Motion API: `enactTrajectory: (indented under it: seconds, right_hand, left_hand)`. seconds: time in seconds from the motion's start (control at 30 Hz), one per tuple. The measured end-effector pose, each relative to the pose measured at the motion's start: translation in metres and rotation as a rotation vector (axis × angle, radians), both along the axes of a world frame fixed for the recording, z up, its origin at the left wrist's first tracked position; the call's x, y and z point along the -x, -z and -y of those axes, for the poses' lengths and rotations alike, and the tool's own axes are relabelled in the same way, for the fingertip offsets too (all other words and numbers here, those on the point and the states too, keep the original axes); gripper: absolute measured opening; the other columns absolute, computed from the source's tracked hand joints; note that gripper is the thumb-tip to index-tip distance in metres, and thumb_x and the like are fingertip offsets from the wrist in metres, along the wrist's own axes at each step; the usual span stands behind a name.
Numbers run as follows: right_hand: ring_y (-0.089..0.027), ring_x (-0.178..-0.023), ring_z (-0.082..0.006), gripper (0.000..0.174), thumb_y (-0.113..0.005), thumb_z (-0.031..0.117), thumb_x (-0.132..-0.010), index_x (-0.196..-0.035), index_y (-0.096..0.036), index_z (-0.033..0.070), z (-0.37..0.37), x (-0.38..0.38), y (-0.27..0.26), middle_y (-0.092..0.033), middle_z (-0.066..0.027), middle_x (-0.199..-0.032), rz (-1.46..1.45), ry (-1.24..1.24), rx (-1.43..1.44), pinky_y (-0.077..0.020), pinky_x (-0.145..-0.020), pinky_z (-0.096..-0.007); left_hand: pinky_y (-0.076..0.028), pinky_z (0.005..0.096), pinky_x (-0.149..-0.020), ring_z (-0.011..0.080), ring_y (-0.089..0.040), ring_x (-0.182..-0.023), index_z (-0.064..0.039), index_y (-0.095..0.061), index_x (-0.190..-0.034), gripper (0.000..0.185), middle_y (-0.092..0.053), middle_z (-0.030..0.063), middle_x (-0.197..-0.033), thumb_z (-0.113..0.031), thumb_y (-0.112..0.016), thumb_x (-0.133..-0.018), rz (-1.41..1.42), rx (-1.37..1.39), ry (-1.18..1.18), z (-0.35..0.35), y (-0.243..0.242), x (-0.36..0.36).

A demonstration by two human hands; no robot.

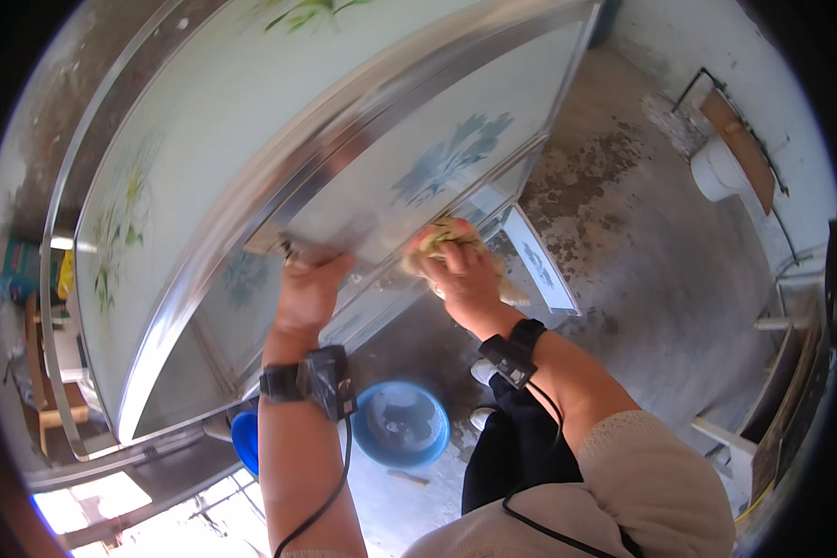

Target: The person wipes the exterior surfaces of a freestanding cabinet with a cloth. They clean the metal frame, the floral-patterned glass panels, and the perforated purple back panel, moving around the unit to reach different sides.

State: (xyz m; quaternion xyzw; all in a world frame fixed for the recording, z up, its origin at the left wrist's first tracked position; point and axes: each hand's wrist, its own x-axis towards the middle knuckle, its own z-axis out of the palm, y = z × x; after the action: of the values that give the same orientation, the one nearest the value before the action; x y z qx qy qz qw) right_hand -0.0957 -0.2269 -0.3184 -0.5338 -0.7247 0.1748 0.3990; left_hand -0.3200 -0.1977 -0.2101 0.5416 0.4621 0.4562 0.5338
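In front of me stands a metal-framed cabinet with frosted glass panels [363,202] that bear printed flowers. My right hand [464,279] holds a bunched, patterned cloth [446,234] against the lower metal rail [485,178] of the cabinet front. Left of it, my left hand [314,289] is at the cabinet front, by a gap beside the glass. Its fingers are blurred and partly hidden, so their grip is unclear. A dark device is strapped to each wrist, with a cable running from it.
A light blue basin [403,425] with cloudy water stands on the concrete floor near my feet. Beside my left forearm is a darker blue container [245,439]. A flower-printed panel [537,258] juts from the cabinet's lower part. By the right wall stands a white bucket [717,169].
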Motion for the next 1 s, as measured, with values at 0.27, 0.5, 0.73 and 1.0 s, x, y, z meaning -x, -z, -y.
enactTrajectory:
  seconds: [0.27,0.5,0.73,1.0]
  right_hand:
    - [-0.039,-0.124,-0.0413,0.067,-0.049,-0.005,-0.082,-0.147,-0.035,0.004,-0.076,-0.138,-0.011,-0.032,-0.0239,-0.140,-0.243,0.725,-0.266,-0.0340,-0.108,-0.0444]
    - [-0.038,-0.128,-0.0457,0.075,-0.052,-0.003,-0.076,-0.148,-0.038,0.011,-0.106,-0.079,-0.115,-0.029,-0.0276,-0.143,-0.414,0.458,-0.453,-0.0317,-0.108,-0.0498]
    - [-0.055,-0.098,-0.0312,0.042,-0.069,0.019,-0.074,-0.116,-0.067,0.019,-0.020,0.045,-0.138,-0.054,-0.0072,-0.113,-0.249,-0.100,-0.542,-0.0440,-0.079,-0.0456]
    - [-0.066,-0.070,-0.0238,0.028,-0.078,0.032,-0.082,-0.096,-0.068,0.010,-0.075,-0.047,-0.151,-0.067,-0.0041,-0.089,-0.337,0.244,-0.527,-0.0523,-0.062,-0.0384]
  left_hand:
    - [-0.044,0.0317,-0.097,0.0190,-0.060,-0.110,0.000,-0.064,-0.118,0.037,-0.066,0.0081,-0.117,0.011,-0.058,-0.084,-0.031,-0.066,0.003,0.007,0.005,0.003]
    - [-0.044,0.0317,-0.097,0.0172,-0.060,-0.107,-0.003,-0.065,-0.116,0.037,-0.067,0.0050,-0.113,0.011,-0.061,-0.083,-0.016,-0.030,-0.082,0.010,0.008,0.003]
    - [-0.047,0.0329,-0.094,0.0197,-0.058,-0.109,-0.004,-0.054,-0.129,0.042,-0.061,0.0069,-0.124,-0.004,-0.066,-0.089,-0.253,-0.327,-0.013,0.008,0.018,0.017]
    - [-0.043,0.0329,-0.101,0.0201,-0.059,-0.115,-0.001,-0.065,-0.121,0.039,-0.067,0.0076,-0.119,0.012,-0.056,-0.085,-0.038,-0.092,-0.047,0.010,0.010,0.001]
